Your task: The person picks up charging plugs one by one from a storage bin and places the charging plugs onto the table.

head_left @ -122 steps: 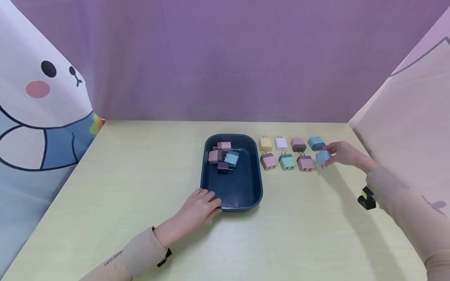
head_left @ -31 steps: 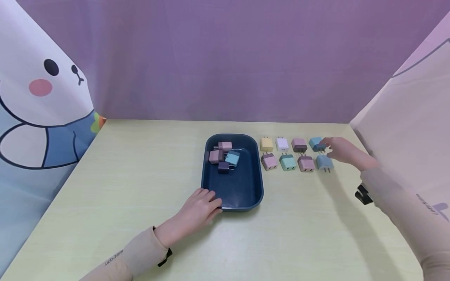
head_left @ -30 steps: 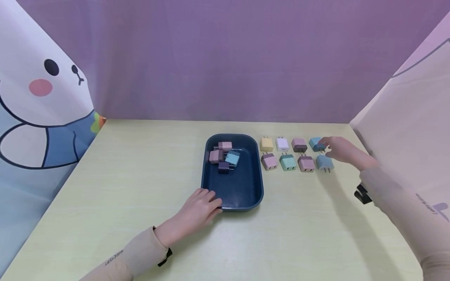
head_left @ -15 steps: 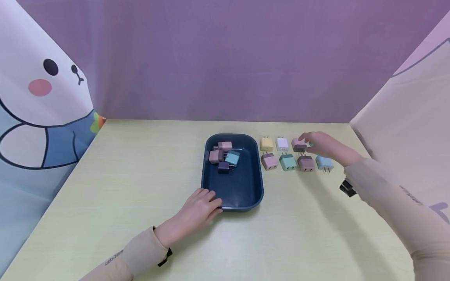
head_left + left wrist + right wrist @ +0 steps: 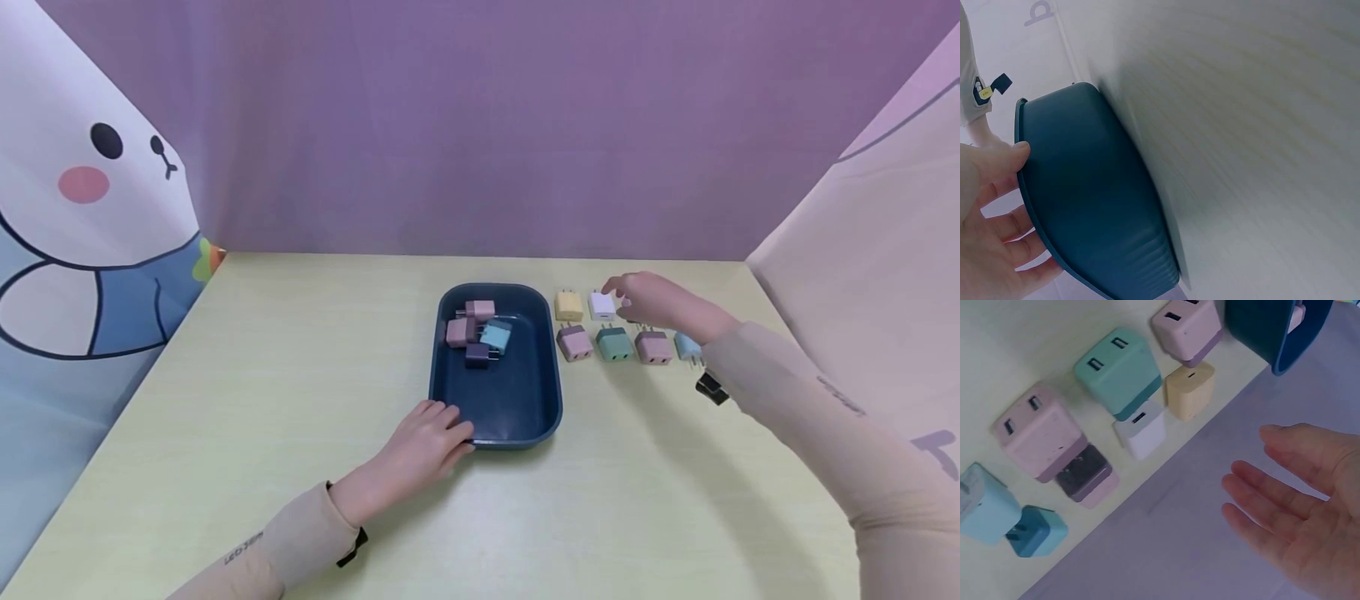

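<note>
My left hand (image 5: 420,442) holds the near left corner of a dark blue tray (image 5: 517,421). In the left wrist view its thumb presses the rim from outside, with the fingers over the other side. My right hand (image 5: 656,298), fingers spread and nothing in them, hovers over the back row of plug chargers, near the white charger (image 5: 601,307). A yellow charger (image 5: 568,306) sits left of that. In front are a pink charger (image 5: 575,342), a green charger (image 5: 614,343), another pink charger (image 5: 654,347) and a light blue charger (image 5: 685,345), partly covered by the arm.
Inside the tray lie several chargers, among them a light blue one (image 5: 496,336) and a dark purple one (image 5: 477,356). The right wrist view shows a dark-topped pink charger (image 5: 1088,475) and a teal-blue one (image 5: 1038,531). A purple curtain (image 5: 480,125) hangs behind the table.
My right hand has let go of the light blue charger, now in the front row's right end, and moved left above the back row. The left hand and tray have stayed put.
</note>
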The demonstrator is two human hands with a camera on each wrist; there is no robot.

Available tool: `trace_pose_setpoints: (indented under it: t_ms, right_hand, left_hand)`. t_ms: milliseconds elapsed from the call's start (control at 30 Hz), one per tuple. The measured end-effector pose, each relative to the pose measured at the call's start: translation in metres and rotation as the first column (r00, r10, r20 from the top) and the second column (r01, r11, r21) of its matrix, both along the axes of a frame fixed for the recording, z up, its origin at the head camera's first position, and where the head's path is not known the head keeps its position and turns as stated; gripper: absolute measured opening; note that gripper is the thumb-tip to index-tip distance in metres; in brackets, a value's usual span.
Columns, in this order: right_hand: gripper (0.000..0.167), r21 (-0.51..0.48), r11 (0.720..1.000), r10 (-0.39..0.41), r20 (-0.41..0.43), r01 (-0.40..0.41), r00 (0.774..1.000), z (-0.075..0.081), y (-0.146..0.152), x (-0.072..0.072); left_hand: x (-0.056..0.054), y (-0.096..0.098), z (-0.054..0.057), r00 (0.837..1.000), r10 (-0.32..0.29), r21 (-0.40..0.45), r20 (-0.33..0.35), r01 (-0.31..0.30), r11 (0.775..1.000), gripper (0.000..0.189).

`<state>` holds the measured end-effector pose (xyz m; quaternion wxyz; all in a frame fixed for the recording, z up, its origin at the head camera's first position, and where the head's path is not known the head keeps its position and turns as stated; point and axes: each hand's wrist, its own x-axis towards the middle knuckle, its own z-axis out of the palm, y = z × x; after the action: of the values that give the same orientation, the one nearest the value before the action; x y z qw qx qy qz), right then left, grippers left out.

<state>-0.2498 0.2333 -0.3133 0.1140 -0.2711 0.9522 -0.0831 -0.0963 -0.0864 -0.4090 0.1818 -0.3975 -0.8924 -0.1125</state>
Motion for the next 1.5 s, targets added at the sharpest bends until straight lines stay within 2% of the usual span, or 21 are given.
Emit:
trace_pose_setpoints:
  t_ms: [400,733,967,1300,1500]
  right_hand:
    - [0.036,0.060,0.997,0.058,-0.019,-0.056,0.998,0.006,-0.035,-0.004]
    - [0.036,0.135,0.987,0.093,-0.005,-0.092,0.996,0.005,-0.061,-0.006]
    - [0.034,0.145,0.982,0.125,-0.009,-0.122,0.992,0.004,-0.080,-0.005]
    - [0.037,0.231,0.964,0.128,0.023,-0.130,0.991,-0.003,-0.105,-0.006]
    - [0.037,0.251,0.958,0.136,0.031,-0.140,0.990,-0.006,-0.119,-0.004]
  left_hand:
    - [0.000,0.000,-0.001,1.000,-0.002,-0.007,0.004,0.002,1.000,0.013]
    - [0.000,0.001,-0.001,1.000,0.000,-0.011,0.009,0.000,1.000,0.013]
    - [0.000,0.001,0.000,1.000,0.001,-0.010,0.011,-0.001,1.000,0.013]
    - [0.000,0.002,-0.001,1.000,0.005,0.000,0.015,-0.005,1.000,0.012]
    - [0.000,0.002,-0.001,0.999,0.010,-0.002,0.032,-0.010,1.000,0.010]
